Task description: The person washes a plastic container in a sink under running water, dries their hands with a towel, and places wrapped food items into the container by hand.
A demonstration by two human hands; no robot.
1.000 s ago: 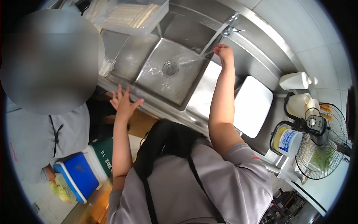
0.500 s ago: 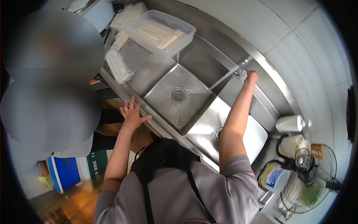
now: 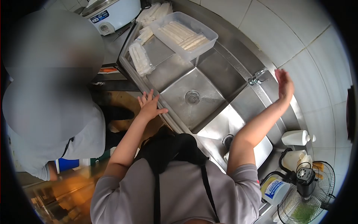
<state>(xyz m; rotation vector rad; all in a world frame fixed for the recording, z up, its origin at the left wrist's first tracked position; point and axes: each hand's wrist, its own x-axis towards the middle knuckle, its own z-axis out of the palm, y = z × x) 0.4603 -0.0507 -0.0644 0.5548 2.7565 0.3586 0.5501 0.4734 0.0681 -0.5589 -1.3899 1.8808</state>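
My left hand (image 3: 150,107), fingers spread and holding nothing, is at the front rim of the steel sink (image 3: 175,121). My right hand (image 3: 285,84) is raised just right of the faucet (image 3: 256,77), apart from it, with nothing seen in it and its fingers loosely extended. No stream of water shows below the faucet. The left basin with its drain (image 3: 192,97) looks wet. A clear plastic tub (image 3: 209,33) of long pale sticks (image 3: 182,35) stands at the back left of the sink, with wrapped packs (image 3: 141,59) beside it.
A co-worker (image 3: 82,130) stands close on my left. A rice cooker (image 3: 112,15) is at the back left. At the right are a white board (image 3: 263,151), a white bottle (image 3: 295,137), a labelled tub (image 3: 275,191) and a fan (image 3: 306,192).
My right hand moved from the running water to the faucet, then right and away from it. The water stream has stopped. My left hand stays spread near the rim while the view shifts.
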